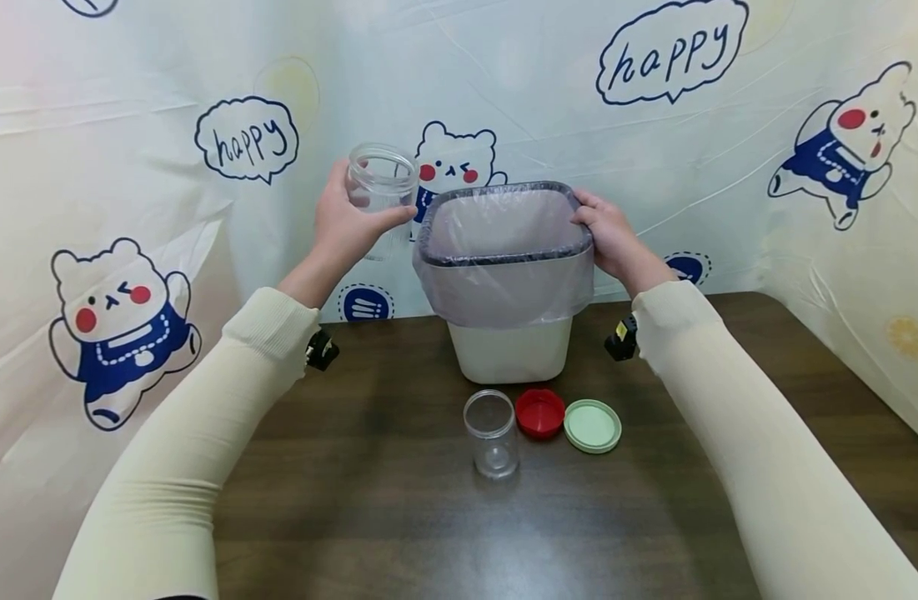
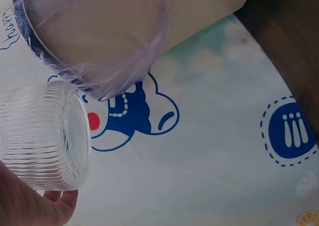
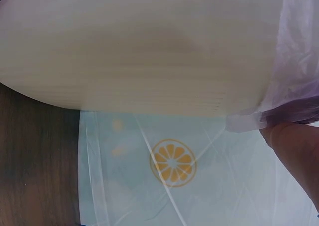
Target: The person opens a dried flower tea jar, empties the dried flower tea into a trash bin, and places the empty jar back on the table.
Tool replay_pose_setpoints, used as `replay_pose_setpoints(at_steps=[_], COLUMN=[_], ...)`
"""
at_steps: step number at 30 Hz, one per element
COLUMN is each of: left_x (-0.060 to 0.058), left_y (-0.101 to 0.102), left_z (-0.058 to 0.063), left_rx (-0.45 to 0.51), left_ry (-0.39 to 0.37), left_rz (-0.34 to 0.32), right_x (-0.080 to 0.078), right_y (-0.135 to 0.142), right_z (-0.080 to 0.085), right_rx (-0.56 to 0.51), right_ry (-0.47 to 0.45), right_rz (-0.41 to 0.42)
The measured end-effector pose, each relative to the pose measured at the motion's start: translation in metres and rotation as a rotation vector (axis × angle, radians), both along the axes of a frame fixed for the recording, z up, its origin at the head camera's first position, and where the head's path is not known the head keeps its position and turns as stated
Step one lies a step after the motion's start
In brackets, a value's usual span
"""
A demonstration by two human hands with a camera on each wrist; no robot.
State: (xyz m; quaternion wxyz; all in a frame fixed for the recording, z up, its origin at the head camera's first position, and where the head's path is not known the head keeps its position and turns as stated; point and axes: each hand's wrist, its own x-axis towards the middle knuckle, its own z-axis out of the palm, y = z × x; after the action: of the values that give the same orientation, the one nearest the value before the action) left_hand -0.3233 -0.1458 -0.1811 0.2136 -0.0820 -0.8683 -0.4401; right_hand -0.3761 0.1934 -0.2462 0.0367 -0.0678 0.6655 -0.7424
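Observation:
A clear ribbed jar [image 1: 387,187] without a lid is gripped in my left hand [image 1: 353,221], raised just left of the trash bin. In the left wrist view the ribbed jar [image 2: 42,136] lies sideways across the picture, apart from the bin's rim. The white trash bin [image 1: 513,350] has a thin plastic liner [image 1: 504,292] folded over its dark rim. At the bin's right rim, my right hand [image 1: 616,237] pinches the rim and liner. The right wrist view shows the bin's pale side [image 3: 149,61] and my right hand [image 3: 294,151] at the liner.
On the dark wooden table [image 1: 353,483], in front of the bin, stand a second clear jar [image 1: 494,450], a red lid [image 1: 540,414] and a pale green lid [image 1: 593,426]. A printed cloth [image 1: 541,92] with cartoon bears hangs behind the table.

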Motion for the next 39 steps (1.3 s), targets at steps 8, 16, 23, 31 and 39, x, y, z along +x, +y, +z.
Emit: replay_pose_setpoints(at_steps=[8, 16, 23, 31, 39], left_x=[0.005, 0.01, 0.015, 0.022, 0.03], left_y=[-0.011, -0.018, -0.023, -0.03, -0.032], left_z=[-0.01, -0.023, -0.037, -0.05, -0.064], left_rx=[0.028, 0.02, 0.006, 0.005, 0.01], left_ry=[-0.027, -0.028, -0.026, -0.051, -0.088], left_rz=[-0.018, -0.025, -0.024, -0.035, -0.063], right_x=[0.0, 0.001, 0.001, 0.001, 0.001], right_y=[0.0, -0.001, -0.001, -0.002, -0.001], right_z=[0.001, 0.001, 0.001, 0.0, 0.0], right_rx=[-0.003, -0.009, 0.007, 0.02, -0.001], right_ry=[-0.003, 0.001, 0.001, 0.006, 0.013], right_rz=[-0.001, 0.003, 0.002, 0.003, 0.01])
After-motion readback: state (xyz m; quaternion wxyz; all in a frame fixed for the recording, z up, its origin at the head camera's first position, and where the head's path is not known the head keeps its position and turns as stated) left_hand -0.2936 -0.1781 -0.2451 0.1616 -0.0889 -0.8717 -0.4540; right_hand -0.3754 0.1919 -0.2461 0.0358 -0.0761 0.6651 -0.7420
